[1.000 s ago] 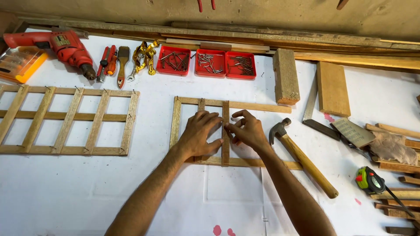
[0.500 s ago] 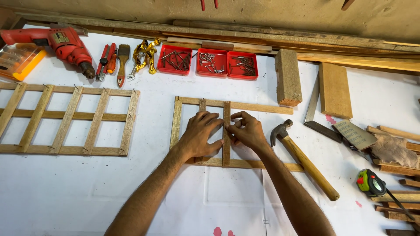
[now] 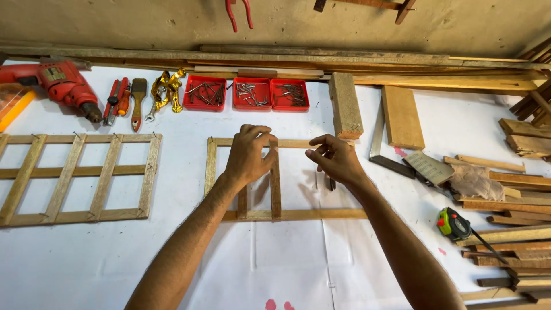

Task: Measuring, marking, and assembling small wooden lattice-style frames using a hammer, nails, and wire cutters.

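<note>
White tabletop point(image 3: 86, 258) nearest the camera, both forearms reaching across it. Half-built wooden frame point(image 3: 298, 214) lies flat at centre: long bottom rail, left upright, top rail, two inner slats.

Left hand point(image 3: 248, 156): palm down over the upper part of the frame, fingers curled onto the top rail and the taller inner slat point(image 3: 275, 183); grip pressed together on the wood. Right hand point(image 3: 336, 158): just beside the left, above the open right half of the frame, fingertips pinched together; whether something small sits in that pinch cannot be told. A dark object partly shows beneath this hand.

Left of the frame, well apart: finished lattice frame point(image 3: 80, 178), flat. Right side: tape measure point(image 3: 453, 224), loose wood strips point(image 3: 505, 201).

Farther back: wood block point(image 3: 345, 106) and flat board point(image 3: 402, 117) near the top rail. Three red trays point(image 3: 254, 93) of nails in a row. Screwdrivers and brush point(image 3: 127, 100), red drill point(image 3: 60, 83) at far left. Long planks point(image 3: 321, 57) against the wall.
</note>
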